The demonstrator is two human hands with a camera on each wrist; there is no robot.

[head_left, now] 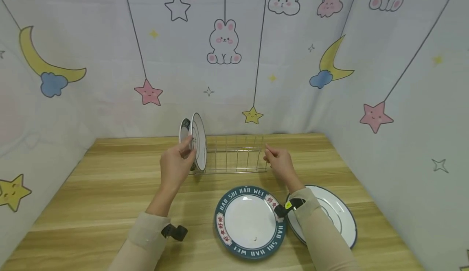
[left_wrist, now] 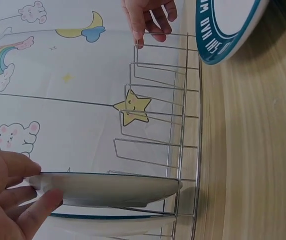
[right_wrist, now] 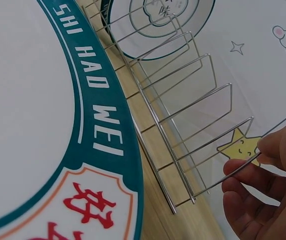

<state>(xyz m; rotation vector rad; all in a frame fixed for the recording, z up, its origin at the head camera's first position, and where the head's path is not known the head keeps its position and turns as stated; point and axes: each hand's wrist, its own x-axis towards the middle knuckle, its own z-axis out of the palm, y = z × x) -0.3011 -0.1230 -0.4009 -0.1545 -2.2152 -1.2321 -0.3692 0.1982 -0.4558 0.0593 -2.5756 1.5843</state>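
Observation:
A wire dish rack (head_left: 237,172) stands at the back of the table. In its left end a white plate with thin dark rings (head_left: 199,140) stands on edge, and my left hand (head_left: 176,163) holds it by its outer edge between thumb and fingers. A second plate (left_wrist: 118,224) stands upright right beside it, partly hidden by the first in the head view. At the rack's right end, my right hand (head_left: 280,163) pinches the last wire loop (right_wrist: 227,176) between thumb and forefinger. Several wire slots between the two hands hold no plates.
Nearer the front lies a plate with a teal lettered rim (head_left: 249,221). To its right, a white plate with a dark edge (head_left: 338,210) lies partly under my right forearm. Behind the wooden table (head_left: 121,181) hangs a cloth with cartoon prints (head_left: 183,59).

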